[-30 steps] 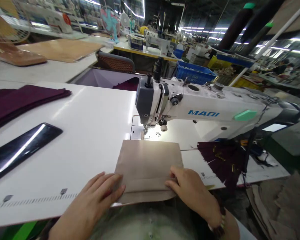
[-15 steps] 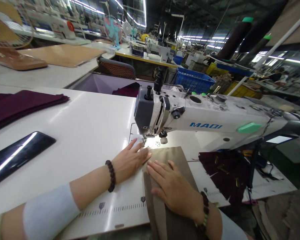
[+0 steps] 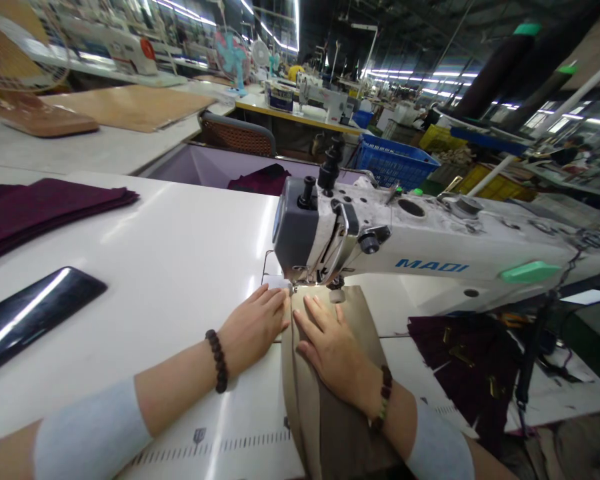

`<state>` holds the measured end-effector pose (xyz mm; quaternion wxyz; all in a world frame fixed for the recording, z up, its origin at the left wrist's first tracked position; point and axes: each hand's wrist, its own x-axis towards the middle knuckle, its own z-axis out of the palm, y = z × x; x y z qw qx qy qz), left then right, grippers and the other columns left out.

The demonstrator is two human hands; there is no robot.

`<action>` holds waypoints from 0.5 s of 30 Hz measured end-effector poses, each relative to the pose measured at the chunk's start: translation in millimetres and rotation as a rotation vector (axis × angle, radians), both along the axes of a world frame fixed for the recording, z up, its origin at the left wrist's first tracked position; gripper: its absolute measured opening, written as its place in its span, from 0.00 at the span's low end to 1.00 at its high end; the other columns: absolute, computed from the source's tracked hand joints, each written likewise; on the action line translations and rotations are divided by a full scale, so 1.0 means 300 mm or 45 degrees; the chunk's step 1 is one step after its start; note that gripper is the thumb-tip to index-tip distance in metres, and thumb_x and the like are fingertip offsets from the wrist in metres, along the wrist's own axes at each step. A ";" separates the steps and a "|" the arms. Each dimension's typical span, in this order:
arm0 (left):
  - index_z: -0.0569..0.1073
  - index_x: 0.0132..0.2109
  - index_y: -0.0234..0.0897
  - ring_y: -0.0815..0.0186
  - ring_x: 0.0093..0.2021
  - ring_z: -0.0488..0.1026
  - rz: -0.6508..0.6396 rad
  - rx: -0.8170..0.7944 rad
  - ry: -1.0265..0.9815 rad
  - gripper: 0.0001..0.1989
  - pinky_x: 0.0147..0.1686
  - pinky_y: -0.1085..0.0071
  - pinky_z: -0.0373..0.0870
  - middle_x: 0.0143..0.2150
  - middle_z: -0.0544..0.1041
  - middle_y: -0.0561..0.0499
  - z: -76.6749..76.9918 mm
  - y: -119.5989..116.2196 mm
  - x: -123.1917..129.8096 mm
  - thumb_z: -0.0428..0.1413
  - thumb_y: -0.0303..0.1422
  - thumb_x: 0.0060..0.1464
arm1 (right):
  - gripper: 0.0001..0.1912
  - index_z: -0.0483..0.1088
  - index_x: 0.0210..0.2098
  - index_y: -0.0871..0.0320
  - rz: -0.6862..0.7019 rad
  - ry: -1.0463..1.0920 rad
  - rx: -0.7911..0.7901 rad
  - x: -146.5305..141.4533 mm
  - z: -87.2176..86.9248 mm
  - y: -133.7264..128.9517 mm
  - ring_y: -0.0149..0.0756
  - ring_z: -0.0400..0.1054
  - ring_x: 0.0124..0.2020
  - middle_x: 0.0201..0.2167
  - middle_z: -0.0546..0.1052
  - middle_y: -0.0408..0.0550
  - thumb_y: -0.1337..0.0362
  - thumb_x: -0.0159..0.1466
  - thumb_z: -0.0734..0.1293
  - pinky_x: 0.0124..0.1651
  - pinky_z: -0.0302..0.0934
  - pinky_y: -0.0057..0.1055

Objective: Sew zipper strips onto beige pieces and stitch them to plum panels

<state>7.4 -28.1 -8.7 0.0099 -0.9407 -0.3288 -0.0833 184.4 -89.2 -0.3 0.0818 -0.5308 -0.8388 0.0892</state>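
Note:
A piece of khaki-brown fabric [image 3: 350, 407] lies folded on the white sewing table, its far end under the head of the sewing machine [image 3: 305, 230]. My right hand [image 3: 335, 347] rests flat on top of this fabric with its fingers spread. Beside the needle area, my left hand [image 3: 257, 323] lies along the fabric's left edge, fingers stretched out and close together, the tips touching the edge. The presser foot is mostly hidden behind the machine head and my fingertips.
Dark purple fabric pieces [image 3: 55, 210] are stacked at the left, above a glossy black panel [image 3: 40, 313]. More purple fabric [image 3: 465, 367] with small gold-coloured metal pieces lies at the right. Behind the machine stand a blue basket [image 3: 395, 160] and a fan [image 3: 233, 57].
The khaki-brown fabric has moved forward under the machine head. My left hand has drawn its fingers together at the edge, and my right hand has shifted forward with the fabric.

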 end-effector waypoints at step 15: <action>0.69 0.46 0.35 0.65 0.37 0.67 -0.388 -0.425 -0.395 0.17 0.39 0.71 0.67 0.41 0.72 0.46 0.111 -0.340 -0.049 0.36 0.30 0.64 | 0.24 0.51 0.60 0.62 0.173 0.067 -0.016 0.036 0.002 0.071 0.38 0.41 0.63 0.62 0.51 0.56 0.61 0.67 0.54 0.62 0.39 0.49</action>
